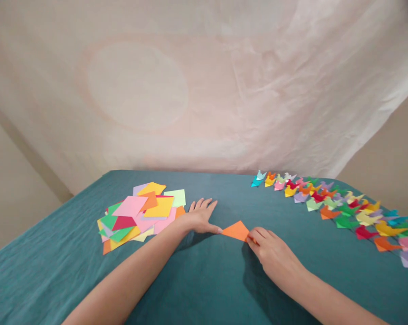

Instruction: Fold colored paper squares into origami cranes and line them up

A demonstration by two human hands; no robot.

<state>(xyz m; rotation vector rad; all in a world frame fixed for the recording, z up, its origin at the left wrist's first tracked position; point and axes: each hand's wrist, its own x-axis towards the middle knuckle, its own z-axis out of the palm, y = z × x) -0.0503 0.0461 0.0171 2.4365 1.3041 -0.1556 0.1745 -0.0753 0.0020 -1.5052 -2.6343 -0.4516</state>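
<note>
A folded piece of orange origami paper (pixel 236 231), shaped like a kite, lies on the table between my hands. My left hand (pixel 204 217) has its fingers spread on the cloth, and its thumb tip touches the paper's pointed left end. At the paper's right end, my right hand (pixel 266 243) is closed, with thumb and fingers pinching the edge. The curled fingers hide that corner of the paper.
Loose coloured paper sheets (pixel 129 221) lie in a heap left of my left hand. Several rows of small folded paper birds (pixel 346 210) stand along the right side. A teal cloth (pixel 204 289) covers the table, and a pale fabric backdrop (pixel 204 99) hangs behind it.
</note>
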